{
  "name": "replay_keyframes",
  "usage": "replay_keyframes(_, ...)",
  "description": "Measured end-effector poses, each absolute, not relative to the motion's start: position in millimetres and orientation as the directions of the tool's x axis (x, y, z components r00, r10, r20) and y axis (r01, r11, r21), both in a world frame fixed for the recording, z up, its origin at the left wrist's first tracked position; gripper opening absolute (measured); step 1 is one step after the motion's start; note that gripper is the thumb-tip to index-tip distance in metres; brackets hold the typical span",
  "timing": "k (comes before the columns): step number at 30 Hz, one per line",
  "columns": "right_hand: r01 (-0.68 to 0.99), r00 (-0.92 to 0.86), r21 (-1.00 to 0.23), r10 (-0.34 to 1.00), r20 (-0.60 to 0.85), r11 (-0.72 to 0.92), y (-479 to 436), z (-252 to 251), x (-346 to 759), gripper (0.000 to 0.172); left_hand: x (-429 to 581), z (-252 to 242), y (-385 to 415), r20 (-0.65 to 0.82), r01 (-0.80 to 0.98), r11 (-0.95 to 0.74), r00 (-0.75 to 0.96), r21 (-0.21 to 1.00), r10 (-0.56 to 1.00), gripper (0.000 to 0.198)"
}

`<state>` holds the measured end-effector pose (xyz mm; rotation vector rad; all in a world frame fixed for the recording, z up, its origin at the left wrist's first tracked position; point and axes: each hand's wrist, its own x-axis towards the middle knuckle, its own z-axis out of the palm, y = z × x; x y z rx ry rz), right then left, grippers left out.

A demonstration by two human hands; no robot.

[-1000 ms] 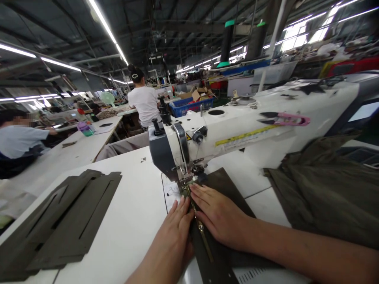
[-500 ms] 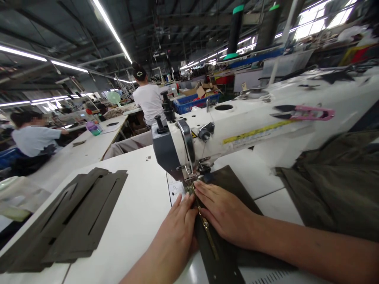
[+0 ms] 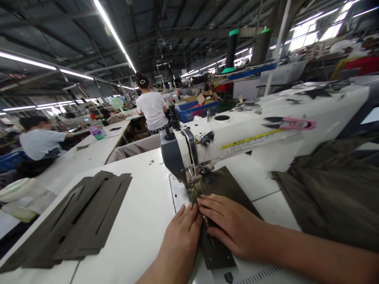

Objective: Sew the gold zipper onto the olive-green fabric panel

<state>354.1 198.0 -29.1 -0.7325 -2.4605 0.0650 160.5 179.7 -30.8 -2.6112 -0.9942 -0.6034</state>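
Stitching seems in hand: the left hand (image 3: 181, 238) and right hand (image 3: 238, 227) lie flat, no pinch visible, on the dark panel (image 3: 219, 258) and its zip (image 3: 205, 221) at the sewing machine (image 3: 242, 129). The next move likely calls for keeping it straight. Cut pieces (image 3: 96, 213) (loosely fanned) line the white table (image 3: 139, 221)'s left edge, strip lights (image 3: 111, 29) overhead.

White-shirted person (image 3: 152, 111) near blue crate (image 3: 204, 113) holding cardboard (image 3: 201, 98); green fan (image 3: 117, 103) farther left.
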Motion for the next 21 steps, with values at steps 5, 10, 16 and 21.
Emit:
replay_keyframes(5, 0.468, -0.712, -0.177, 0.488, 0.506, 0.866, 198.8, -26.9, 353.8, 0.031, 160.5, -27.0, 171.9, 0.486, 0.662, -0.748, 0.671, -0.052, 0.560, 0.030)
replay_keyframes(10, 0.450, -0.786, -0.021, 0.407, 0.466, 0.893, 210.4, -21.6, 348.3, 0.023, 159.8, -26.3, 167.3, 0.508, 0.644, -0.764, 0.669, -0.032, 0.543, 0.029)
replay_keyframes(16, 0.494, -0.725, -0.043, 0.439, 0.530, 0.868, 202.6, -29.8, 347.9, 0.032, 165.2, -27.7, 161.0, 0.521, 0.703, -0.711, 0.616, -0.025, 0.591, 0.030)
replay_keyframes(21, 0.530, -0.652, -0.065, 0.455, 0.607, 0.846, 199.0, -42.1, 347.3, 0.038, 167.5, -27.9, 161.8, 0.527, 0.693, -0.720, 0.613, -0.004, 0.588, 0.032)
